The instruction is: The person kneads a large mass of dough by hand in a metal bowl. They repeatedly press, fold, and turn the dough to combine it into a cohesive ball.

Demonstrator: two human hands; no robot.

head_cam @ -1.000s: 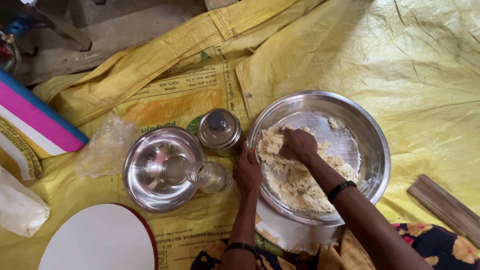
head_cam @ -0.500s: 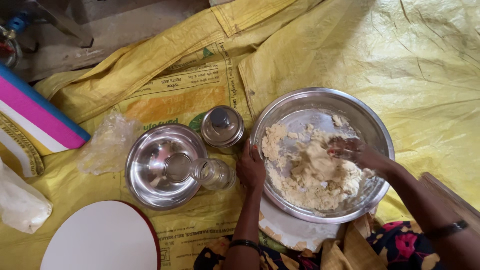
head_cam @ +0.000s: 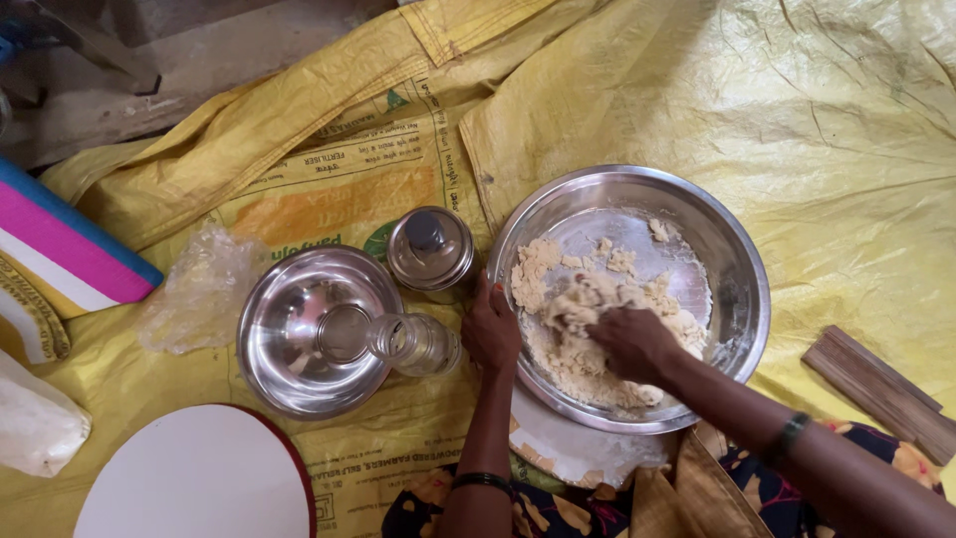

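**Two hands at one steel bowl of crumbly dough**

Two hands work the big steel bowl (head_cam: pixel 742 289) at centre right of the frame. Half a second ago the right hand (head_cam: pixel 632 342) lay toward the bowl's right side; now it has swung back to the middle and presses, fingers curled, into the dough (head_cam: pixel 578 344), so the kneading goes on and the mass is being gathered from the edges. The left hand (head_cam: pixel 491 327) stays where it was, its grip closed over the near-left rim to steady the bowl.

Pale and ragged, the dough sits in clumps, with loose crumbs stuck on the shiny wall toward the upper part. Left of the bowl stand a lidded steel canister (head_cam: pixel 430 249), a clear glass bottle (head_cam: pixel 413 342) lying over a smaller empty steel bowl (head_cam: pixel 289 374), a crumpled plastic bag (head_cam: pixel 199 289) and a round white board (head_cam: pixel 199 478). Woven yellow sacking (head_cam: pixel 846 120) covers the floor.
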